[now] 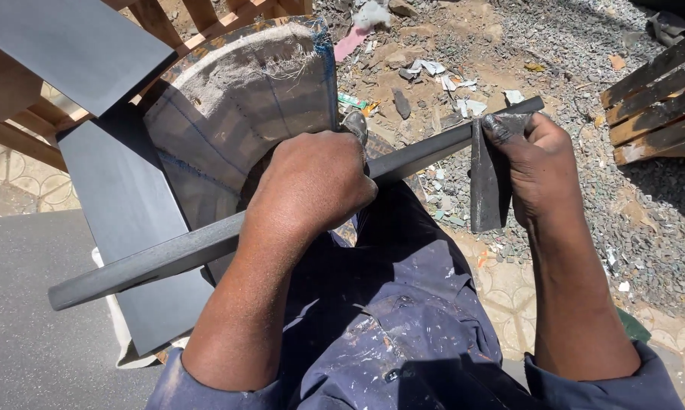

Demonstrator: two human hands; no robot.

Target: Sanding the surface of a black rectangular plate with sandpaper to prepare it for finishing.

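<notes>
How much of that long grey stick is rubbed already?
Done: most of the stick looks evenly grey and dusty. In hand: the left hand grips its middle, and the right hand presses a dark folded sheet near its far end. Left: cannot tell; the far tip lies beyond the sheet.

You wear dark navy work overalls [388,319], creased and spattered with pale paint flecks across the lap. Your sleeves [601,383] are pushed up past the forearms, both hands bare.

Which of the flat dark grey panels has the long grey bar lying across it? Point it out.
The lower panel, beside the left hand: the bar crosses it. The upper panel, at the top left corner, lies clear of the bar.
</notes>
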